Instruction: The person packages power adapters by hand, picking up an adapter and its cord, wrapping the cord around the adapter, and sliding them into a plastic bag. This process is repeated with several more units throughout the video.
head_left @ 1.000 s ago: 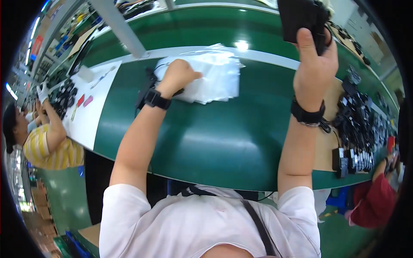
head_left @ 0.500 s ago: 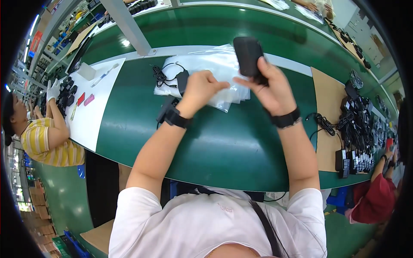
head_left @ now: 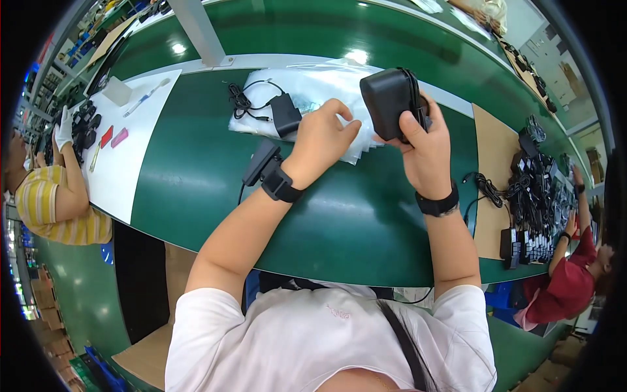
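In my right hand is a black power adapter, raised above the table, with black cord along its right side. My fingers and thumb are closed round its lower right part. My left hand hovers beside it, fingers half curled and the thumb apart, with nothing visible between them. Beneath lies a stack of clear plastic bags. Another black adapter rests on the bags' left part, next to my left hand, its coiled cable beside it.
Cardboard at the right bears many black corded adapters. On the left, a white sheet holds a brush, red and pink pieces and black items. Co-workers sit on both sides. A grey post stands at the table's far edge.
My right hand has turned the adapter, so its cord side shows, and moved it slightly right and down. My left hand has shifted a little right, its pinched fingers loosened.
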A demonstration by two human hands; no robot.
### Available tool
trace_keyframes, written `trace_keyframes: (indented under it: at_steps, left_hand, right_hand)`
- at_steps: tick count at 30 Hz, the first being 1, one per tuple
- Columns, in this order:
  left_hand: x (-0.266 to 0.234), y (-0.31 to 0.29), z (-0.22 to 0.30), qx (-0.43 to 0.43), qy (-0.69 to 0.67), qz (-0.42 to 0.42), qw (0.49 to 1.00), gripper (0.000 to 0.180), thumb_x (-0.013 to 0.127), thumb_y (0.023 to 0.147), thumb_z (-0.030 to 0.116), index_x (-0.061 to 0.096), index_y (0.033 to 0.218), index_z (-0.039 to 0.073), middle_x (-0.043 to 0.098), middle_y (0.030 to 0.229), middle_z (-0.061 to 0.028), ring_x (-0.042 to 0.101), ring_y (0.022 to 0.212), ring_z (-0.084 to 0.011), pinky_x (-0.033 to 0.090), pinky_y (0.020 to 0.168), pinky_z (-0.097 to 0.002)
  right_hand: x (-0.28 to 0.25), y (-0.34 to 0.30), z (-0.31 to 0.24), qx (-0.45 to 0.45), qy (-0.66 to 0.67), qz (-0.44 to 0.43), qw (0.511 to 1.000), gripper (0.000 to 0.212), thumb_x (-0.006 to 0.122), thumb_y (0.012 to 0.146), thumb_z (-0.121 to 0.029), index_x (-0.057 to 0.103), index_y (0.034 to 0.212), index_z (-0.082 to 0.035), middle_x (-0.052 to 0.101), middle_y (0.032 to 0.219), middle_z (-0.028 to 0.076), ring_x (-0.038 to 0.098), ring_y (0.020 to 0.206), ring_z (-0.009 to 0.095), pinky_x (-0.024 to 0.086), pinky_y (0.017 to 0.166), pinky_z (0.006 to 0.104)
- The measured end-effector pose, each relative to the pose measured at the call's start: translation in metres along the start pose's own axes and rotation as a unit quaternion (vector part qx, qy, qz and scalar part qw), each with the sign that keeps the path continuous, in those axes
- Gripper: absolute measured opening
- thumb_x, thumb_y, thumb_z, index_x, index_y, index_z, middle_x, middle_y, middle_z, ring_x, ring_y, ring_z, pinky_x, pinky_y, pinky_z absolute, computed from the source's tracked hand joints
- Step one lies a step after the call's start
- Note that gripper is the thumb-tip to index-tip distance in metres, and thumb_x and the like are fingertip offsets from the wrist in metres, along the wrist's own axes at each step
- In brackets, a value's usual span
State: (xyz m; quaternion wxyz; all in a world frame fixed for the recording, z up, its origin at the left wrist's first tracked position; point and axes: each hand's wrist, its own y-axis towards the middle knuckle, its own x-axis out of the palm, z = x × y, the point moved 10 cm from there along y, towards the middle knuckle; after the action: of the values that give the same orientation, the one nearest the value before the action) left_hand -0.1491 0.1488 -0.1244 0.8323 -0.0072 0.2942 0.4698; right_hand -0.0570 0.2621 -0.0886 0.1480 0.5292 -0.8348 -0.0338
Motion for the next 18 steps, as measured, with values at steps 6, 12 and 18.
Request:
trace_keyframes:
  at_steps: [6, 12, 18]
  left_hand:
    - [-0.001, -0.003, -0.004, -0.024, -0.128, 0.045, 0.990, 0.018, 0.056, 0.082, 0.014, 0.059, 0.090, -0.003, 0.060, 0.060, -0.0121, 0.058, 0.051, -0.0185, 0.044, 0.049, -0.0286]
    - [-0.011, 0.002, 0.024, 0.066, -0.114, 0.074, 0.989, 0.023, 0.051, 0.088, 0.020, 0.060, 0.091, -0.001, 0.059, 0.063, -0.0147, 0.057, 0.052, -0.0231, 0.044, 0.051, -0.0295]
    - [0.007, -0.016, 0.077, 0.231, -0.014, 0.086, 0.969, 0.014, 0.052, 0.085, 0.012, 0.060, 0.089, 0.001, 0.060, 0.070, -0.0160, 0.058, 0.060, -0.0317, 0.047, 0.053, -0.0351]
  right_hand:
    - [-0.020, -0.003, 0.021, -0.033, -0.177, 0.018, 0.983, 0.051, 0.064, 0.080, -0.013, 0.040, 0.122, 0.001, 0.056, 0.104, 0.010, 0.056, 0.090, 0.014, 0.047, 0.076, 0.0260]
    - [0.011, -0.030, -0.021, -0.283, -0.491, -0.021, 0.824, 0.052, 0.067, 0.072, -0.006, 0.046, 0.119, -0.003, 0.057, 0.101, 0.017, 0.056, 0.089, 0.033, 0.046, 0.076, 0.0353]
    - [0.018, -0.025, -0.003, -0.239, -0.515, -0.066, 0.820, 0.032, 0.064, 0.072, -0.004, 0.054, 0.102, -0.001, 0.056, 0.082, 0.017, 0.055, 0.074, 0.034, 0.045, 0.066, 0.0363]
